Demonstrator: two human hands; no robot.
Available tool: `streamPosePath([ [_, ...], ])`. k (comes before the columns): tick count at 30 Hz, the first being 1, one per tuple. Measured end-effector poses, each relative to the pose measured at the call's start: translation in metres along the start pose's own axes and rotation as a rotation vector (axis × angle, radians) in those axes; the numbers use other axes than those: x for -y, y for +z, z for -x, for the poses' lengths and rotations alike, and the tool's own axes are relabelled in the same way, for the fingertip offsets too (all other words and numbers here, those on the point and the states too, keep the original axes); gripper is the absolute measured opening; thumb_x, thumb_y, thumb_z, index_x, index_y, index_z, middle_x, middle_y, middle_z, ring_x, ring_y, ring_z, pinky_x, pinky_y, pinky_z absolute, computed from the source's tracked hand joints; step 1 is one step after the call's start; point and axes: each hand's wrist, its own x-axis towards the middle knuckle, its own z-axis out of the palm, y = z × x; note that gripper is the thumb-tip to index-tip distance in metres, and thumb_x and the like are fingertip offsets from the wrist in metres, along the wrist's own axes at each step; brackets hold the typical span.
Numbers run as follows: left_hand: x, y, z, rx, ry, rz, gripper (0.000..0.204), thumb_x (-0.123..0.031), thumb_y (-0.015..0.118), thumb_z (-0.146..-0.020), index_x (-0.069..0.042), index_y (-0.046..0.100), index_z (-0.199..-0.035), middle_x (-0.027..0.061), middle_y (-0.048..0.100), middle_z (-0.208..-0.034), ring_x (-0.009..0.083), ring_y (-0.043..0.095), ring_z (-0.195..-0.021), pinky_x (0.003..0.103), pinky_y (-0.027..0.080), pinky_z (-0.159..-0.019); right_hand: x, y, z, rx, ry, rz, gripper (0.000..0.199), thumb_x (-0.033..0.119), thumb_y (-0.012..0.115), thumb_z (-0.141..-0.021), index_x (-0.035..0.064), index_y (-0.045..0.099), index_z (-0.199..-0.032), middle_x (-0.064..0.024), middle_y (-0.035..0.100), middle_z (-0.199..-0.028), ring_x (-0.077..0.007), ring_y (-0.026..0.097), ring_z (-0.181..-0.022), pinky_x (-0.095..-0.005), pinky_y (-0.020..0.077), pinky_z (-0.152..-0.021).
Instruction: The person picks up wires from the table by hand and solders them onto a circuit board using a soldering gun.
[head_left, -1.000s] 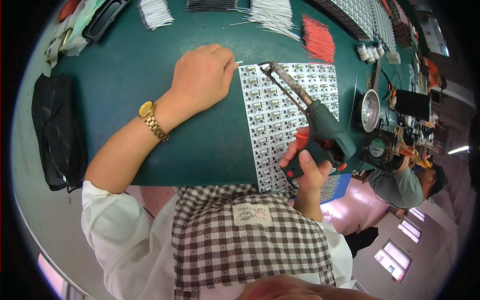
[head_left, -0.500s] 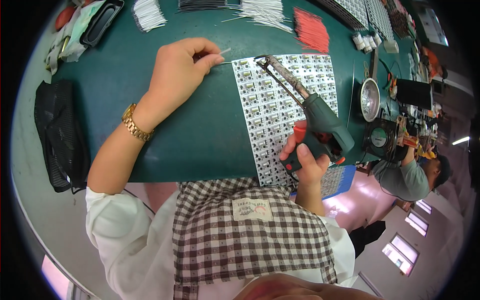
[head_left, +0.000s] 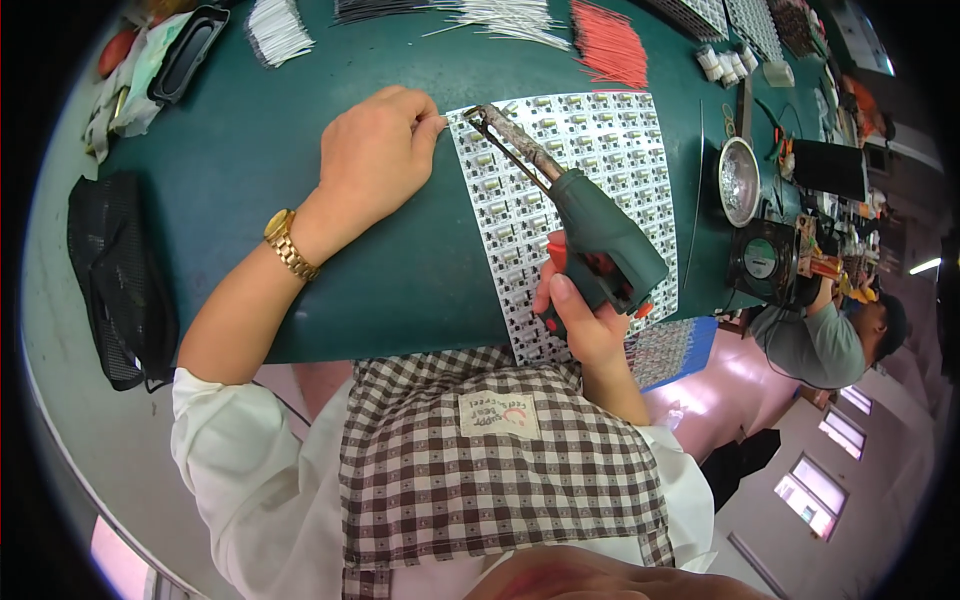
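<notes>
A white panel of small circuit boards (head_left: pixel 630 180) lies on the green table, its near edge at my apron. My right hand (head_left: pixel 590 320) grips a dark green soldering gun (head_left: pixel 615 240) by the handle, fingers by its red trigger. The gun's tip is at the panel's far left corner. Just left of that corner, my left hand (head_left: pixel 380 150) is closed in a pinch on a thin wire, whose short end barely shows at the fingertips. Whether the tip touches the wire or a board, I cannot tell.
Bundles of white wires (head_left: pixel 278 30) and red wires (head_left: pixel 610 45) lie along the far side. To the right are a metal bowl (head_left: pixel 739 182), white spools (head_left: pixel 725 65) and a small black fan (head_left: pixel 762 262). A black mesh bag (head_left: pixel 120 280) sits left. Another person (head_left: pixel 820 340) works at far right.
The soldering gun has moved left, bringing its tip to the panel's corner. My left hand has turned and come nearer that corner; the pale wire end above its fingers no longer shows.
</notes>
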Motion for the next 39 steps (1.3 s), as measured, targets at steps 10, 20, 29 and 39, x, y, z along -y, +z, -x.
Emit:
streamPosePath([
  [10,0.000,0.002,-0.002,-0.025,-0.050,-0.016,0.013,-0.018,0.061,-0.085,-0.006,0.062,-0.082,0.0069,0.061,-0.079,0.0243,0.059,-0.067,0.035,0.045,-0.061,-0.009,-0.001,-0.001,-0.047,-0.001,0.069,0.027,0.003,0.058,-0.086,-0.0034,0.053,-0.112,-0.0062,0.060,-0.083,-0.0103,0.057,-0.064,-0.0245,0.0479,-0.056],
  [20,-0.001,0.005,-0.003,-0.036,-0.037,-0.031,0.012,-0.019,0.062,-0.085,-0.007,0.063,-0.080,0.0049,0.061,-0.079,0.0233,0.059,-0.067,0.035,0.045,-0.060,-0.012,0.001,-0.001,-0.064,0.026,0.030,0.024,0.003,0.058,-0.086,-0.0028,0.053,-0.109,-0.0061,0.059,-0.082,-0.0108,0.057,-0.064,-0.0247,0.0478,-0.056],
  [29,-0.001,0.006,-0.003,-0.047,-0.015,-0.036,0.011,-0.018,0.063,-0.084,-0.008,0.064,-0.080,0.0045,0.062,-0.078,0.0226,0.060,-0.066,0.034,0.045,-0.058,-0.013,0.000,-0.002,-0.063,0.035,0.135,0.009,0.002,0.061,-0.083,-0.0012,0.061,-0.091,-0.0034,0.060,-0.073,-0.0098,0.057,-0.062,-0.0240,0.0460,-0.056],
  [39,0.000,0.007,-0.003,-0.078,0.023,-0.053,0.011,-0.017,0.063,-0.083,-0.008,0.064,-0.078,0.0052,0.061,-0.076,0.0248,0.059,-0.063,0.035,0.045,-0.056,-0.017,0.001,0.004,-0.033,-0.015,0.365,0.012,0.013,0.057,-0.088,0.0005,0.058,-0.087,-0.0045,0.057,-0.069,-0.0104,0.054,-0.061,-0.0242,0.0440,-0.056],
])
